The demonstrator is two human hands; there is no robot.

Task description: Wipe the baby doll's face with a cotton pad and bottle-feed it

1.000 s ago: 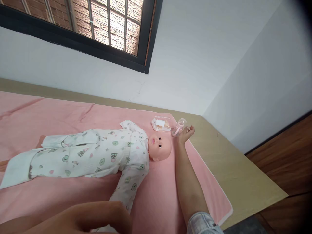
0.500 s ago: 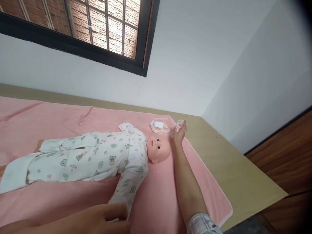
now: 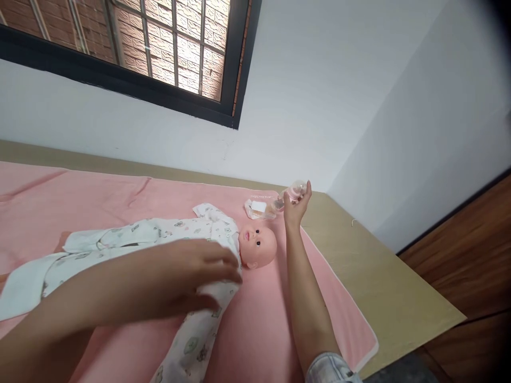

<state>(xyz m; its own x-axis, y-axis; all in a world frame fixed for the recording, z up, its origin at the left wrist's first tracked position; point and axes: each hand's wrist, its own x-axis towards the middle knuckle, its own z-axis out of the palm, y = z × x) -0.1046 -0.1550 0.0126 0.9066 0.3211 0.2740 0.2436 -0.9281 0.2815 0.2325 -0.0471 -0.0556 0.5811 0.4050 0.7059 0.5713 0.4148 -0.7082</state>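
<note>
A baby doll [image 3: 258, 246] in a white sleepsuit printed with small bears lies on its back on a pink blanket [image 3: 120, 197], head to the right. My left hand [image 3: 187, 279] reaches over the doll's chest and shoulder, fingers stretched out and apart, resting on or just above the suit. My right hand [image 3: 295, 205] is raised past the doll's head with its fingers wrapped round a clear baby bottle [image 3: 291, 192], lifted off the blanket.
A small clear packet with white contents [image 3: 257, 208] lies on the blanket's far corner beside the doll's head. The blanket covers a tan platform [image 3: 379, 276] set against white walls. A dark-framed window is above; wooden floor shows at right.
My right hand closed on the bottle and lifted it off the blanket. My left hand moved up from the near edge to the doll's chest.
</note>
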